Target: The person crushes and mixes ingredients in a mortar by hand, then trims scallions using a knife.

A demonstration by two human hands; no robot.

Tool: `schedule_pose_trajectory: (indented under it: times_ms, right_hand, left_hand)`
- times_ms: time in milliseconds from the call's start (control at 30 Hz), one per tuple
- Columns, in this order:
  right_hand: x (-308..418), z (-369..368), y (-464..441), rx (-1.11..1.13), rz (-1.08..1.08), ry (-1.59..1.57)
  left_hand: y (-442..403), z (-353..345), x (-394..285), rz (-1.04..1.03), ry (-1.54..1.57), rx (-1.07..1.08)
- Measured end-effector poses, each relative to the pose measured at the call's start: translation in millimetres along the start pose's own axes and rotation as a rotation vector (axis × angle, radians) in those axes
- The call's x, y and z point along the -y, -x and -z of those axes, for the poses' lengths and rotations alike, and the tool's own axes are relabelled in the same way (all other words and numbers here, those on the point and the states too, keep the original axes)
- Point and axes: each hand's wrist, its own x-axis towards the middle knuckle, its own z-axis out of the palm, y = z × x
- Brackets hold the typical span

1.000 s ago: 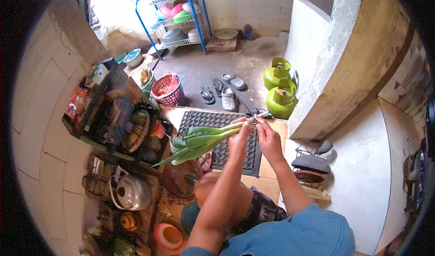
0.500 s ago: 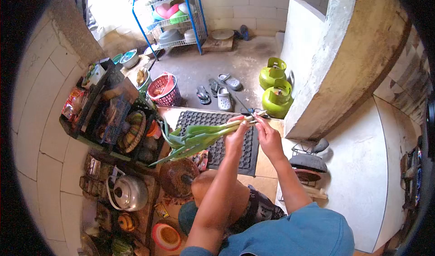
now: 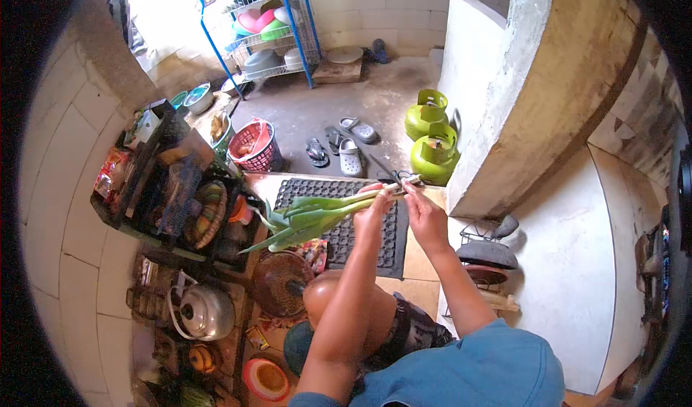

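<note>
A bunch of spring onions (image 3: pixel 317 216) lies across in front of me, its green leaves fanning to the left and its white root ends at the right. My left hand (image 3: pixel 370 216) is wrapped round the pale stalks. Close to the root ends, my right hand (image 3: pixel 427 218) is closed on a knife (image 3: pixel 383 166); its thin dark blade slants up and left past the stalks. The fingers hide most of the handle. Both hands are nearly together, above the edge of a black rubber mat (image 3: pixel 342 227).
Two green gas cylinders (image 3: pixel 435 155) stand beyond my hands, near sandals (image 3: pixel 351 158). At left are a black shelf (image 3: pixel 119 212), a red basket (image 3: pixel 256 146) and a kettle (image 3: pixel 209 310). A stone mortar (image 3: pixel 277 288) sits by my knee; pans (image 3: pixel 490 254) are at right.
The view has shifted slightly, so the room's things sit a little further left. Both hands keep their hold, with the root ends and the right fingers moved only slightly.
</note>
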Motion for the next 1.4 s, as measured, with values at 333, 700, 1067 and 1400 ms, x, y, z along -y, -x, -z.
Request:
schedule_pose_trajectory:
  times_ms: [333, 700, 1067, 1400]
  right_hand:
    - [-33, 3, -12, -0.185, -0.332, -0.59]
    - [6, 12, 1, 0.332, -0.324, -0.173]
    - [-42, 6, -4, 0.008, -0.351, -0.421]
    - [5, 5, 8, 0.256, -0.268, -0.387]
  left_hand:
    - [-7, 5, 9, 0.047, 0.086, -0.061]
    - [-4, 1, 12, -0.06, 0.002, 0.023]
    - [-7, -2, 11, -0.102, 0.035, 0.016]
    - [-3, -1, 3, -0.016, 0.073, -0.044]
